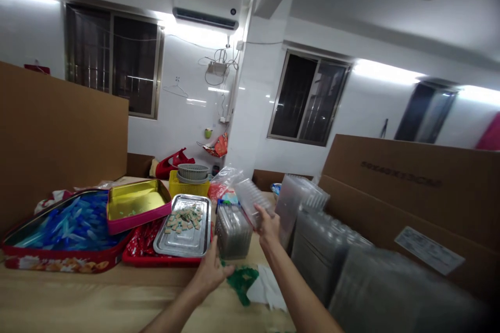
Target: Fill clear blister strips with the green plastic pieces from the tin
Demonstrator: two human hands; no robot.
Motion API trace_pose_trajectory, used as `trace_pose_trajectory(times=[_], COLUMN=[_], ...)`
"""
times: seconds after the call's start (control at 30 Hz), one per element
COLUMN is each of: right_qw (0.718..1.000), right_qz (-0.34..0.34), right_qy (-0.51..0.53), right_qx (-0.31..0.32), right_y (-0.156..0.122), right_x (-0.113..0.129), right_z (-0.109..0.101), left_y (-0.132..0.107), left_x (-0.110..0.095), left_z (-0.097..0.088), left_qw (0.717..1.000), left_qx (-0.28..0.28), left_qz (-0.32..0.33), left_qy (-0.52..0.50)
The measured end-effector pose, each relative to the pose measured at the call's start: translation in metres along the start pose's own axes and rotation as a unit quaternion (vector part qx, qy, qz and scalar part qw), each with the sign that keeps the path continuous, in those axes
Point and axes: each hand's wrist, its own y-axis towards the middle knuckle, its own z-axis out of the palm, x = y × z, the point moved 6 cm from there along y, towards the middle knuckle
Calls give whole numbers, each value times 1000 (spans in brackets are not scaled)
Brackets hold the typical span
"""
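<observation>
The right hand (267, 227) has its fingers (260, 213) closed on a clear plastic tray (250, 203), lifted above the desk (78, 296). The left hand (211, 272), fingers spread and empty, sits just in front of a stack of clear trays (233, 231).

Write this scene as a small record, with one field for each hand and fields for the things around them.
Left hand: open, nothing visible in it, next to a stack of clear plastic trays
Right hand: holding a tilted clear plastic tray
Below the hands: green scraps, white paper
Right side: larger stacks of clear plastic trays, cardboard sheets
Left side: steel tray with small green and cream pieces, pink-rimmed gold tin, red tin of blue pieces
</observation>
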Motion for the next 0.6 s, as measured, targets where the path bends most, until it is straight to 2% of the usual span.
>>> trace_pose_trajectory(times=[0.07, 0.13, 0.2, 0.27, 0.33, 0.47, 0.53, 0.6], right_qw=[998, 987, 954, 910, 877, 836, 838, 851], right_qz=[35, 77, 122, 153, 176, 236, 227, 189], right_qy=[34, 83, 130, 154, 163, 205, 208, 195], right_qx=[35, 117, 240, 354, 416, 451, 451, 449], right_y=[-17, -43, -83, -132, -186, -298, -353, -406], right_x=[5, 12, 19, 24, 25, 14, 9, 10], right_z=[-14, -21, -20, -16, -13, -7, -9, -15], left_y=[-24, -53, -89, -131, -179, -282, -336, -389], left_x=[-1, -7, -17, -31, -49, -76, -81, -81], left_z=[-12, -28, -46, -65, -84, -125, -142, -152], left_qw=[999, 997, 993, 988, 982, 952, 932, 912], left_qx=[-26, -57, -87, -108, -142, -272, -338, -388], left_qz=[-23, -42, -72, -94, -97, -75, -65, -69], left_qy=[-4, -18, -37, -58, -81, -115, -113, -111])
